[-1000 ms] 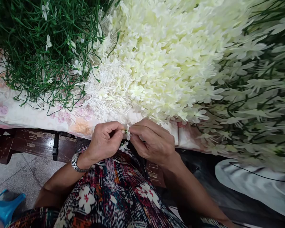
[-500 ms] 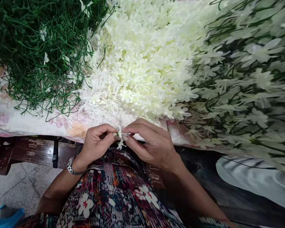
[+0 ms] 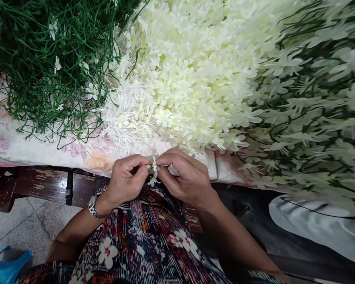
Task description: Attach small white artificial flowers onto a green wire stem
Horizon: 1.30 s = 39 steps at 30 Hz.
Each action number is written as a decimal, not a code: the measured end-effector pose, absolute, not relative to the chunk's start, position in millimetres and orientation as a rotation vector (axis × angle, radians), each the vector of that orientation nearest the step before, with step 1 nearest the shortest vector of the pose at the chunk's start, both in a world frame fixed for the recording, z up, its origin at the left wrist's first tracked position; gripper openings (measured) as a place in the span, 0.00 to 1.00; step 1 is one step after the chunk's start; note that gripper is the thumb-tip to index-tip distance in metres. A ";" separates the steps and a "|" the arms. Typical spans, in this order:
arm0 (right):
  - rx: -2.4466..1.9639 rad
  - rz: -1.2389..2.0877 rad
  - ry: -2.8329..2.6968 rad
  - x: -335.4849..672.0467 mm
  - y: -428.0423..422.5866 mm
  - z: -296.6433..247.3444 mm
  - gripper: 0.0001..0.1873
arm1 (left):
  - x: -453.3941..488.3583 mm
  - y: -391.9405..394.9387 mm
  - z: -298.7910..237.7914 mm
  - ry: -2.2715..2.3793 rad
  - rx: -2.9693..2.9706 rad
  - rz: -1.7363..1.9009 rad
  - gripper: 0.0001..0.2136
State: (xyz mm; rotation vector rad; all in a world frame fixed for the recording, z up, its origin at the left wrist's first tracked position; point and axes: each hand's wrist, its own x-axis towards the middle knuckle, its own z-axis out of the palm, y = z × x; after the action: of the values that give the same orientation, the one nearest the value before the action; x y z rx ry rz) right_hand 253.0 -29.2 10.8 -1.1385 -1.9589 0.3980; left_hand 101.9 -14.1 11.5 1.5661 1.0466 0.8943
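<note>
My left hand [image 3: 127, 179] and my right hand [image 3: 185, 177] meet fingertip to fingertip just in front of the table edge. Between them they pinch a small artificial white flower [image 3: 154, 173] on a thin green stem; a second small blossom hangs just below the fingers. The left wrist wears a metal watch [image 3: 93, 206]. Both hands hover over my lap, which is covered in dark patterned cloth [image 3: 142, 240].
A heap of loose cream petals [image 3: 195, 75] fills the table's middle. Green plastic stems [image 3: 47, 59] lie at the left, white stamen sprigs [image 3: 127, 114] between them, finished flower sprays [image 3: 316, 118] at the right. A floral cloth [image 3: 32, 144] covers the table. A blue stool [image 3: 6, 262] stands bottom left.
The hands stay together on the small flower, fingers shifting slightly around it. The view has wobbled a little.
</note>
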 end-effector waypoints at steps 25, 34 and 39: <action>-1.009 0.138 -2.170 263.1 -23.7 29.4 0.10 | 91.0 -11.8 6.8 0.823 1.044 0.880 0.06; -1.017 0.089 -2.280 263.2 -24.1 28.5 0.06 | 92.4 -13.4 6.9 0.928 1.310 0.871 0.07; -1.034 0.072 -2.278 263.4 -24.8 23.6 0.06 | 96.9 -14.1 11.2 1.023 1.484 0.876 0.07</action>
State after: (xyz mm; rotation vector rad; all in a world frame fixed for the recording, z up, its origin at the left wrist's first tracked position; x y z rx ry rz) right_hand 263.4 -24.8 23.6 -1.0341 -2.2782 0.0721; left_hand 96.9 -14.1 11.2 1.4842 1.0229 0.8756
